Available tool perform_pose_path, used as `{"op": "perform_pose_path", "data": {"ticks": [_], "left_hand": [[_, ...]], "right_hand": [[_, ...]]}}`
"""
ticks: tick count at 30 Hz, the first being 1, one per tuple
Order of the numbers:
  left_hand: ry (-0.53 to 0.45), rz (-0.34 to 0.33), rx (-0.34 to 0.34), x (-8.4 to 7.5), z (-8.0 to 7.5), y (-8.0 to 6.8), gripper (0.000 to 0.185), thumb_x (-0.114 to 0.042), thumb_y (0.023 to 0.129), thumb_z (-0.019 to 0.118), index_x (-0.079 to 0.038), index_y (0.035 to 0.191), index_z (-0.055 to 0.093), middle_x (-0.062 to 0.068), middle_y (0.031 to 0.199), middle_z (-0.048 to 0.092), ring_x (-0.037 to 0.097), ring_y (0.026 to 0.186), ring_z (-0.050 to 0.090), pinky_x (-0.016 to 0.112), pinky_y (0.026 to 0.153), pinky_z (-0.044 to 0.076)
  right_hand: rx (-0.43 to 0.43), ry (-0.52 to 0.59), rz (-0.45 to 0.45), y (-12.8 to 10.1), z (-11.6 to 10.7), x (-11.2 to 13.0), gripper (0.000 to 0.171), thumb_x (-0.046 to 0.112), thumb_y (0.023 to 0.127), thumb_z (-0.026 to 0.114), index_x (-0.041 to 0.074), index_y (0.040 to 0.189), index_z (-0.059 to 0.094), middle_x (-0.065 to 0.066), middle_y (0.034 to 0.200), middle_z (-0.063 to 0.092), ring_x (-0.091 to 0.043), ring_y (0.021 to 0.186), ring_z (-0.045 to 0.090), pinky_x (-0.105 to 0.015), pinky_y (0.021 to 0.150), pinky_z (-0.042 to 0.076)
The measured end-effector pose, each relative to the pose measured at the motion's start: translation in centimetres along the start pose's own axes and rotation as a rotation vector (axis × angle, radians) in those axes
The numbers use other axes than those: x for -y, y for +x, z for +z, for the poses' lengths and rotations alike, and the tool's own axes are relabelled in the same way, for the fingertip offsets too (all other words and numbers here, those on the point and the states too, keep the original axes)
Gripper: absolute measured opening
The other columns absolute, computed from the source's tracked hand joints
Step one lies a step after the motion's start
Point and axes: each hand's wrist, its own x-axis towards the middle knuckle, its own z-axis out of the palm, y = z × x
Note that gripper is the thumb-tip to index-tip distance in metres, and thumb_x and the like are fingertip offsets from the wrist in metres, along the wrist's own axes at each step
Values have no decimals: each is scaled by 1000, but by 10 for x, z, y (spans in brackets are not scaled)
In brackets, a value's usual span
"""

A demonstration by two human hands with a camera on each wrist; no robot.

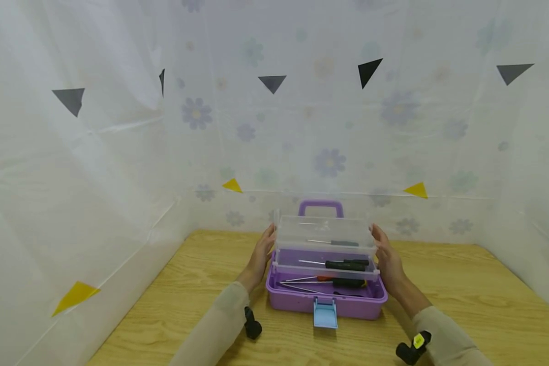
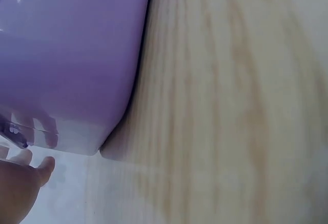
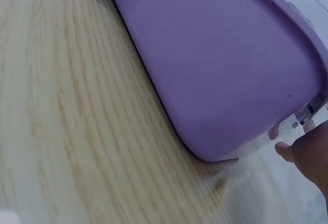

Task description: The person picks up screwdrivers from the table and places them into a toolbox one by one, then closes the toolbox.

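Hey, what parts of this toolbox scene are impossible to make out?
- Left hand fingertips: head view, behind the clear lid.
- Right hand grip: same, only its back shows.
- Screwdriver tips: head view, too small.
- Toolbox contents: both wrist views, hidden by its purple wall.
- Hands: wrist views, cut by frame edges.

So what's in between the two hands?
The purple toolbox, open, with clear trays and screwdrivers inside. The left hand and right hand sit at its two sides, as the head view shows.
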Motion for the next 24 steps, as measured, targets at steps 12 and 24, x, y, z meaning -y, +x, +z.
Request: {"op": "perform_pose_path", "data": {"ticks": [12,24], "left_hand": [[-2,6,12,-4,-3,-3,67,-30,106,39,-4,165,19,16,169,20,37,153,19,61,119,18],[45,-42,-12,-15,-1,-8,72,-43,107,39,-2,164,22,18,169,20,40,153,19,60,119,21]], "right_hand": [[-2,3,-6,-7,2,2,69,32,109,27,15,166,-8,-9,172,-11,-38,153,-8,-71,114,0],[-4,0,-23,-11,1,5,67,25,108,28,10,165,-6,-15,170,-10,-48,151,-8,-75,112,-1]]}}
